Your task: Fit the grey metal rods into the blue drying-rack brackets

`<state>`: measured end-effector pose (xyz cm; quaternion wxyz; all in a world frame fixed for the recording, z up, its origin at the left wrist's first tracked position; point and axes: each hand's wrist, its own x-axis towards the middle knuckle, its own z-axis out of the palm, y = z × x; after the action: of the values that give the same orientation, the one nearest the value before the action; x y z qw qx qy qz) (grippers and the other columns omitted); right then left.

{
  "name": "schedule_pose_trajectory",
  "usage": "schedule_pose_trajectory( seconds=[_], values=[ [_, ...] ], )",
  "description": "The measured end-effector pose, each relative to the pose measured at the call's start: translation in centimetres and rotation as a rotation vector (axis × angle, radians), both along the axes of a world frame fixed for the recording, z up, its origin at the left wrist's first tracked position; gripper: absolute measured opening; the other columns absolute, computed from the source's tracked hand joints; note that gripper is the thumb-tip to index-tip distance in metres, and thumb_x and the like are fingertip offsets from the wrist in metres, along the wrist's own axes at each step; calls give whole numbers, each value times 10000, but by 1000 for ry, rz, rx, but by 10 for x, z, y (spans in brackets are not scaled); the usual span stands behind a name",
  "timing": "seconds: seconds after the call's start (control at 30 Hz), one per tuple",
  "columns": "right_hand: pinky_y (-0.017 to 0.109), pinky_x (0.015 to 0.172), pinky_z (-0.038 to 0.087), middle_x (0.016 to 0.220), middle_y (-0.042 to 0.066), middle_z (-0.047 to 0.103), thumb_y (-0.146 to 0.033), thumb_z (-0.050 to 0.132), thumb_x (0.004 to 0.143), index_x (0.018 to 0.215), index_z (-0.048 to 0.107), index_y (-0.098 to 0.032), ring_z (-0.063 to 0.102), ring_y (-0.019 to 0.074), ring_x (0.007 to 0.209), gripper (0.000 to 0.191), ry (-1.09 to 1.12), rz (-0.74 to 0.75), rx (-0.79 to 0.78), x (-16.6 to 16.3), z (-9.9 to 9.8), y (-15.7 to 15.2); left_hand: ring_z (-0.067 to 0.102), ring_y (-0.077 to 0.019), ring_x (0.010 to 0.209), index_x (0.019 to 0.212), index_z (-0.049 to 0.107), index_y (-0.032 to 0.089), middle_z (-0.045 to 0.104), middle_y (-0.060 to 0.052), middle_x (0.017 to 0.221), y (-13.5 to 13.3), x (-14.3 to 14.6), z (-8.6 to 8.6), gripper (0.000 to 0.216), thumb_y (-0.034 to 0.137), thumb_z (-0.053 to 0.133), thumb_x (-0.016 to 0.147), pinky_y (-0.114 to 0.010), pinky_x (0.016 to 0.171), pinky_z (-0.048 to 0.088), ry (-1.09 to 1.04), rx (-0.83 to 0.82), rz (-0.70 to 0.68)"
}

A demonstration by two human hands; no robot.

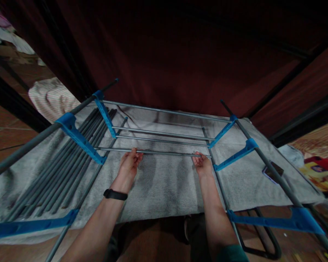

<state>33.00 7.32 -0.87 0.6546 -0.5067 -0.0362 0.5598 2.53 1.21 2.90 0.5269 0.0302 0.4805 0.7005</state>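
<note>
My left hand (129,162) and my right hand (201,163) are both closed round a thin grey metal rod (166,153). The rod lies crosswise between the two sides of a rack frame. Its left end meets a blue plastic bracket (83,140) on the left side. Near the blue bracket (232,156) on the right, the rod's other end sits just past my right fingers; whether it is seated there I cannot tell. Further back, several similar crossbars (164,133) join the far left bracket (105,114) and the far right bracket (222,133).
Several loose grey tubes (68,160) lie side by side on the grey cloth (164,196) at left. A phone (273,171) rests on the cloth at right. Dark red fabric (164,65) hangs behind the frame. More blue brackets (278,220) stand near the front edge.
</note>
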Motion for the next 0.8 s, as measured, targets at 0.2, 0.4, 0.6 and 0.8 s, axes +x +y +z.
schedule_pose_trajectory(
  seconds=[0.2, 0.4, 0.6, 0.8],
  values=[
    [207, 643, 608, 680, -40, 685, -75, 511, 877, 816, 549, -208, 679, 87, 578, 151, -16, -10, 2, 1, -2, 1, 589, -80, 564, 787, 611, 148, 656, -23, 720, 4, -11, 5, 184, 122, 516, 942, -198, 588, 537, 12, -22, 54],
    [204, 631, 604, 697, -35, 681, -77, 438, 873, 820, 512, -218, 673, 82, 578, 168, -15, -83, -13, 0, -1, -1, 594, -78, 575, 810, 604, 157, 670, -22, 764, 8, -22, 6, 207, 67, 464, 933, -199, 606, 541, 27, -25, 82],
    [194, 589, 592, 709, -41, 676, -110, 438, 866, 875, 515, -229, 674, 84, 578, 142, -17, -164, -6, 0, 2, -3, 631, -100, 620, 788, 596, 156, 661, -24, 742, 10, -27, 5, 220, 38, 464, 918, -207, 608, 544, 15, -36, 84],
    [183, 620, 592, 699, -33, 675, -115, 430, 879, 827, 508, -220, 678, 75, 589, 141, -19, -139, 3, 2, 1, -2, 632, -96, 620, 775, 607, 142, 675, -40, 758, 6, -18, 8, 212, 63, 487, 931, -216, 645, 556, 16, -9, 33]
  ],
)
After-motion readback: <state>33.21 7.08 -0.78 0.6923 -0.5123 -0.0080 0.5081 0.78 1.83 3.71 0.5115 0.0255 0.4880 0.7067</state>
